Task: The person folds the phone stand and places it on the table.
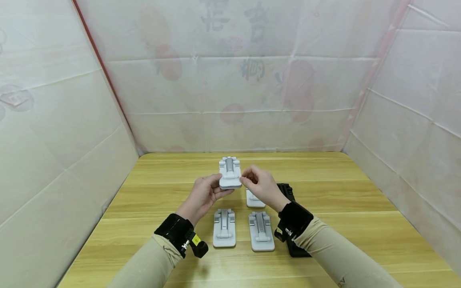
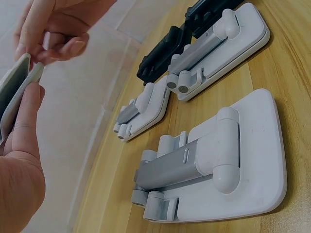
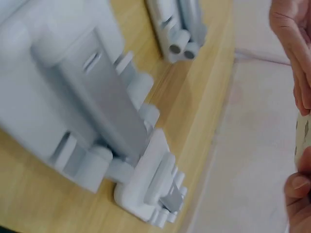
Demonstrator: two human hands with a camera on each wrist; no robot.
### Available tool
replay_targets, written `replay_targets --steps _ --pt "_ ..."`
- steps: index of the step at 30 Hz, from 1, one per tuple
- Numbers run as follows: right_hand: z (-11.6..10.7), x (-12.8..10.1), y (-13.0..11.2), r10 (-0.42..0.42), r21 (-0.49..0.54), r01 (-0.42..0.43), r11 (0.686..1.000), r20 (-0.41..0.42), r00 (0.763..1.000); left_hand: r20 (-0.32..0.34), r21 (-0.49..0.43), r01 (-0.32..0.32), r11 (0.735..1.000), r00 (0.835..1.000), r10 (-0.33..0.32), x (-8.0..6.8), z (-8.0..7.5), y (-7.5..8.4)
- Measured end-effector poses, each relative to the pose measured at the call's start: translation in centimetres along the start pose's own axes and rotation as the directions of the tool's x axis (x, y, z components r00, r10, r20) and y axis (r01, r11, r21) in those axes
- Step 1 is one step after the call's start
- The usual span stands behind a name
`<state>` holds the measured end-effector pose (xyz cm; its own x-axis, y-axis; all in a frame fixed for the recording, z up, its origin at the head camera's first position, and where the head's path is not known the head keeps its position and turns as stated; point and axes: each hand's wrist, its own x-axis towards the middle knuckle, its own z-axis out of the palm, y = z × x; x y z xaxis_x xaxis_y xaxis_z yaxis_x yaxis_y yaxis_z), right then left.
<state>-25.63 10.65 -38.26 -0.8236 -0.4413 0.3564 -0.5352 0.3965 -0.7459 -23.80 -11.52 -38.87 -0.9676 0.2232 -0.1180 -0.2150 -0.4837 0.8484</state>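
Note:
My left hand (image 1: 206, 195) grips a white folding phone stand (image 1: 229, 175) by its left side, raised above the table. Its grey hinged arm lies folded along the front in the head view. Thumb and fingers of my right hand (image 1: 262, 185) meet at the stand's lower right edge, with the fingers curled. Edge-on in the left wrist view, the held phone stand (image 2: 17, 90) shows two thin layers with a narrow gap at the end. Only a pale strip of the phone stand (image 3: 303, 136) appears between both hands in the right wrist view.
On the wooden table (image 1: 173, 248) lie more folded white phone stands: a near left one (image 1: 224, 230), a near right one (image 1: 261, 234) and one behind (image 1: 255, 200), partly under my right hand. Black folded stands (image 1: 286, 191) lie at the right, partly covered by my right arm.

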Motion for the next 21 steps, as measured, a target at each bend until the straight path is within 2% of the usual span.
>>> replay_targets --steps 4,8,13,15,17,21 --pt "-0.14 0.02 -0.04 0.201 0.106 -0.209 0.972 0.081 0.976 -0.019 -0.002 0.004 1.0 1.0 -0.004 0.1 -0.09 -0.07" --pt "-0.2 0.05 0.02 0.297 0.2 -0.328 0.923 0.171 0.939 -0.017 0.019 0.002 1.0 1.0 -0.001 0.22 -0.21 -0.19" --pt "-0.07 0.02 -0.39 0.322 0.267 -0.378 0.886 0.23 0.918 -0.035 0.075 0.002 0.997 0.999 0.0 0.27 -0.35 -0.43" --pt "0.11 -0.04 -0.24 0.333 0.277 -0.391 0.878 0.234 0.913 -0.054 0.13 0.005 0.992 0.999 0.002 0.24 -0.38 -0.49" --pt "0.26 -0.11 -0.16 0.348 0.275 -0.405 0.872 0.233 0.908 -0.082 0.218 0.014 0.976 0.997 0.004 0.14 -0.39 -0.51" --pt "0.46 -0.13 0.31 0.383 0.239 -0.436 0.868 0.238 0.892 -0.134 0.384 0.038 0.922 0.991 0.015 0.09 -0.5 -0.55"
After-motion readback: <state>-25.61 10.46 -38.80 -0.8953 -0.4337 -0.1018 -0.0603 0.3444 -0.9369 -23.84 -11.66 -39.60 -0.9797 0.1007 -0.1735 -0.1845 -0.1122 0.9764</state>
